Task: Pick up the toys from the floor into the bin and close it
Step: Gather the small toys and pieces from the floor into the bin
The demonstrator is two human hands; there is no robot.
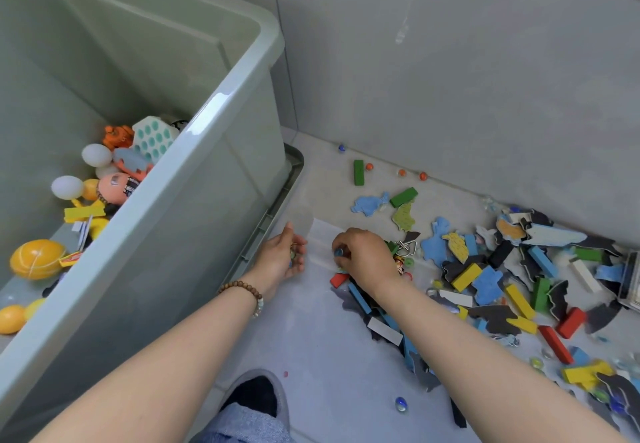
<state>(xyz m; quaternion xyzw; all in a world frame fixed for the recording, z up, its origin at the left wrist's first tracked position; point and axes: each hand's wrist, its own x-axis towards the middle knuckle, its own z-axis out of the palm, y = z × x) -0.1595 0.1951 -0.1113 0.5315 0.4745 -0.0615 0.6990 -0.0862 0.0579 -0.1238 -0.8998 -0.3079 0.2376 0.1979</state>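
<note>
Nearest, a dark slipper (256,396) stands on the pale floor (311,338), with one marble (401,404) just beside it. The left hand (282,259), a bracelet (242,288) on its wrist, lies cupped palm-up and cradles small marbles (293,255) in curled fingers. The right hand (363,257) is close by, knuckles up, pinching a blue piece (338,252) (too small to tell what it is). Past it, the toys (502,287) lie scattered on the floor: blocks and flat animal shapes. The open bin (194,200) stands at left, with balls and a doll inside. Its lid (292,179) lies on the floor against it. Farther off, a green block (358,172) lies near the wall (450,79).
</note>
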